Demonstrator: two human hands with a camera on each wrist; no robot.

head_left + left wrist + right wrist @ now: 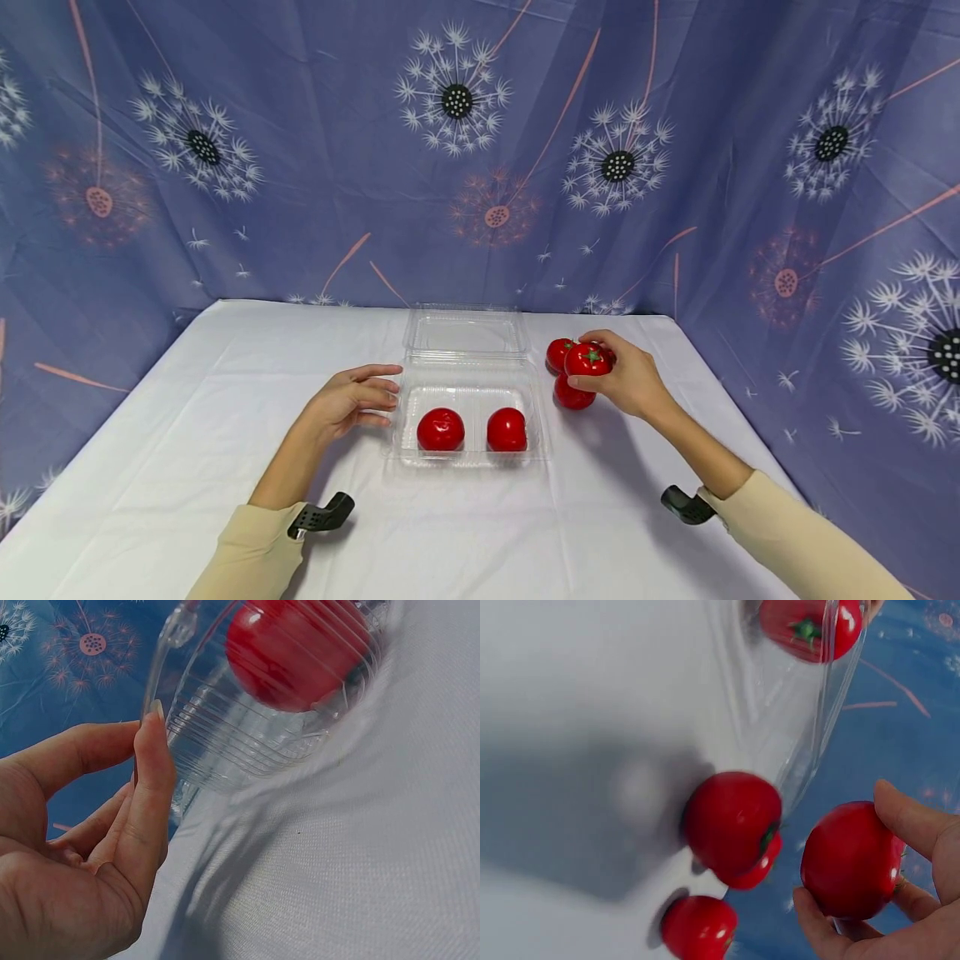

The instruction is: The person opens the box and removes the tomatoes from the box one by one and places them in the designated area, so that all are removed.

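Observation:
A hinged clear plastic container (472, 460) stands with its lid (467, 333) laid back. Inside it sit a red tomato (441, 429) on the left and another tomato (507, 429) on the right. My left hand (357, 402) pinches the container's left rim (150, 675) between thumb and finger. Beyond the container's right side, my right hand (624, 375) grips a tomato (849, 862) with a green star-shaped top, thumb on one side and fingers on the other. This tomato is held above the other tomatoes on the cloth, partly covering them in the head view.
Close beneath the right hand lie a tomato (574, 393) in front and a tomato (557, 353) at the back left, among several. A white cloth (187, 433) covers the table. Behind it hangs a blue curtain (322, 150) with a dandelion print.

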